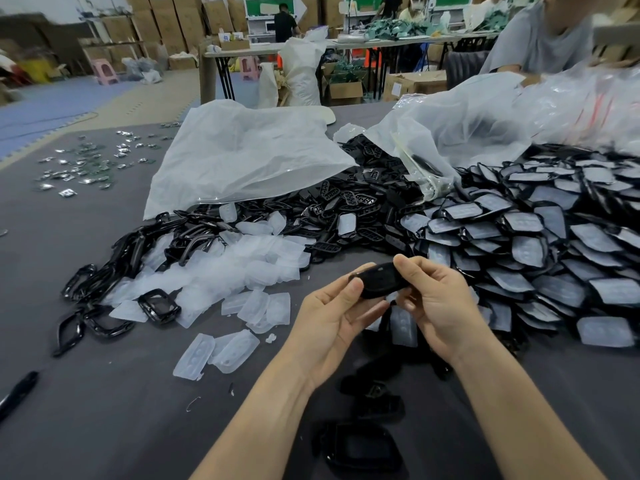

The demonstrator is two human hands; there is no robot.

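A small black plastic shell is held between both hands above the grey table. My left hand pinches its left end with thumb on top. My right hand grips its right end, fingers curled round it. A heap of clear silicone pads lies to the left, with black frames beside it. To the right spreads a large pile of black shells with pads fitted. Under my forearms lie several loose black parts.
Two translucent plastic bags lie open behind the piles, with black button parts between them. Small metal and green pieces are scattered far left. A black pen lies at the left edge. A person in grey sits opposite.
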